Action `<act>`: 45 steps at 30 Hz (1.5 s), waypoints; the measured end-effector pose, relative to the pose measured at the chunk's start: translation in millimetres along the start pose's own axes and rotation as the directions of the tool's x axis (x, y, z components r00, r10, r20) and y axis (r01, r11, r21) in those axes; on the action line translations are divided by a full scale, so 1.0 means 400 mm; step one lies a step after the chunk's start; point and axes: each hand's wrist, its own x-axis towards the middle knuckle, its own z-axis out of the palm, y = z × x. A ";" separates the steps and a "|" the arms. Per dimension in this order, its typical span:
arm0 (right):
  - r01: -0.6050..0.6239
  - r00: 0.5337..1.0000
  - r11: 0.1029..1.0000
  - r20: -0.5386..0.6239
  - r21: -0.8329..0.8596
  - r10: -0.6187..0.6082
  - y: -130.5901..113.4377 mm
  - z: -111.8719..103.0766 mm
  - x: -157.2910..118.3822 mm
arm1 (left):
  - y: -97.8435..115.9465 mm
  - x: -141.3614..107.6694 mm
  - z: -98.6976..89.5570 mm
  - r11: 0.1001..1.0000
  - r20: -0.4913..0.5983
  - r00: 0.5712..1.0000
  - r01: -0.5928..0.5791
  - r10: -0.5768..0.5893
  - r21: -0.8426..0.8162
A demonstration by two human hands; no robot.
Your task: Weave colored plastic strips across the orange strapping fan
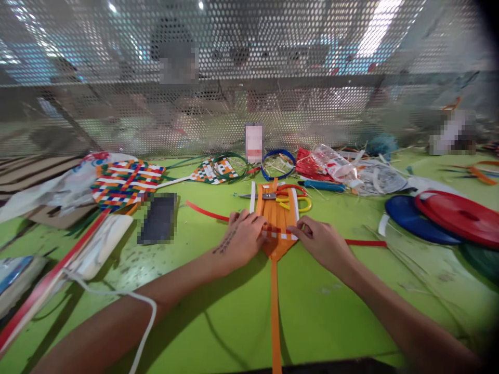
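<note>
In front of me lies a woven piece of orange strips [276, 212], pointed at the near end, with a long orange strip [275, 311] running from it toward me. A white strip crosses it near the point. A red strip [208, 210] passes crosswise through the piece and sticks out on both sides. My left hand [244, 236] rests over the left edge, its bent fingers closed on the red strip. At the right edge my right hand [322, 239] pinches the red strip between thumb and fingers; the exact contact is partly hidden. Scissors [268, 196] lie across the far end.
A dark phone [158, 218] and a woven multicoloured fan [127, 182] are at left, near a white cable [150, 306]. Red [463, 213] and blue [405, 221] strip coils lie at right. A blue cutter [322, 185] sits behind, before a perforated metal screen [218, 114].
</note>
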 end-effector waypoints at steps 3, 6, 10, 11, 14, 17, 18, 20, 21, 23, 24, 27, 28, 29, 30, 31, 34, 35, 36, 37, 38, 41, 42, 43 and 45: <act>0.019 0.998 1.000 -0.052 0.010 -0.019 -0.002 0.001 -0.003 | 0.021 -0.006 -0.029 1.000 -0.038 0.999 -0.021 0.021 0.013; 0.050 0.988 0.999 -0.145 0.001 -0.050 -0.006 -0.001 -0.009 | 0.020 0.002 -0.068 0.999 -0.136 0.991 0.022 -0.016 0.047; 0.125 0.950 0.992 -0.290 0.015 -0.116 -0.008 -0.004 -0.016 | -0.058 0.031 -0.124 0.955 -0.334 0.916 0.272 -0.221 0.115; 0.144 0.938 0.989 -0.322 0.020 -0.130 -0.008 -0.004 -0.017 | -0.089 0.037 -0.137 0.935 -0.390 0.882 0.334 -0.264 0.121; 0.207 0.892 0.978 -0.419 0.043 -0.170 -0.006 0.000 -0.017 | -0.188 0.050 -0.173 0.892 -0.546 0.773 0.442 -0.325 0.094; 0.254 0.854 0.965 -0.483 0.060 -0.195 -0.003 0.003 -0.015 | -0.285 0.056 -0.196 0.849 -0.615 0.674 0.529 -0.409 0.016; 0.261 0.850 0.963 -0.488 0.062 -0.199 -0.003 0.003 -0.014 | -0.316 0.059 -0.198 0.833 -0.589 0.665 0.552 -0.460 -0.028; 0.265 0.850 0.962 -0.488 0.069 -0.199 -0.003 0.003 -0.013 | -0.371 0.065 -0.195 0.796 -0.443 0.690 0.598 -0.572 -0.097; 0.265 0.853 0.961 -0.483 0.075 -0.198 -0.003 0.003 -0.012 | -0.395 0.068 -0.189 0.783 -0.361 0.711 0.614 -0.603 -0.097; 0.263 0.861 0.961 -0.471 0.090 -0.191 -0.005 0.002 -0.011 | -0.432 0.072 -0.173 0.783 -0.256 0.747 0.618 -0.613 -0.073; 0.261 0.864 0.961 -0.467 0.097 -0.187 -0.006 0.001 -0.011 | -0.444 0.074 -0.163 0.790 -0.223 0.764 0.611 -0.606 -0.054; 0.258 0.868 0.960 -0.464 0.111 -0.179 -0.009 -0.003 -0.012 | -0.453 0.075 -0.146 0.804 -0.193 0.787 0.595 -0.586 -0.013; 0.257 0.867 0.960 -0.467 0.114 -0.177 -0.010 -0.005 -0.012 | -0.447 0.075 -0.147 0.802 -0.205 0.783 0.598 -0.587 -0.013; 0.256 0.866 0.960 -0.468 0.117 -0.174 -0.012 -0.006 -0.013 | -0.436 0.074 -0.152 0.801 -0.232 0.776 0.599 -0.586 -0.018; 0.255 0.865 0.959 -0.472 0.121 -0.170 -0.013 -0.008 -0.014 | -0.420 0.073 -0.160 0.801 -0.279 0.765 0.598 -0.580 -0.027; 0.253 0.864 0.959 -0.475 0.125 -0.166 -0.015 -0.009 -0.014 | -0.399 0.072 -0.172 0.809 -0.345 0.753 0.587 -0.560 -0.034; 0.246 0.861 0.960 -0.484 0.133 -0.154 -0.019 -0.012 -0.016 | -0.311 0.065 -0.208 0.864 -0.595 0.697 0.503 -0.401 0.007; 0.242 0.860 0.961 -0.488 0.132 -0.150 -0.019 -0.013 -0.016 | -0.276 0.062 -0.214 0.883 -0.646 0.687 0.467 -0.332 0.043; 0.237 0.860 0.963 -0.489 0.130 -0.146 -0.019 -0.013 -0.016 | -0.239 0.059 -0.215 0.903 -0.679 0.690 0.420 -0.252 0.092; 0.231 0.862 0.965 -0.486 0.128 -0.142 -0.019 -0.013 -0.015 | -0.203 0.055 -0.209 0.920 -0.686 0.708 0.362 -0.169 0.148; 0.225 0.865 0.966 -0.483 0.128 -0.138 -0.017 -0.013 -0.015 | -0.168 0.050 -0.196 0.933 -0.667 0.739 0.299 -0.092 0.203; 0.233 0.893 0.961 -0.424 0.152 -0.150 -0.010 -0.011 -0.011 | -0.080 0.034 -0.124 0.951 -0.553 0.831 0.122 0.058 0.283; 0.242 0.909 0.957 -0.383 0.160 -0.166 -0.006 -0.009 -0.009 | -0.058 0.028 -0.096 0.960 -0.492 0.868 0.075 0.070 0.269; 0.253 0.924 0.954 -0.333 0.163 -0.188 -0.003 -0.006 -0.006 | -0.041 0.023 -0.068 0.970 -0.418 0.906 0.039 0.067 0.240; 0.266 0.947 0.951 -0.224 0.155 -0.229 0.003 0.003 -0.001 | -0.018 0.013 -0.022 0.984 -0.315 0.946 -0.022 0.079 0.180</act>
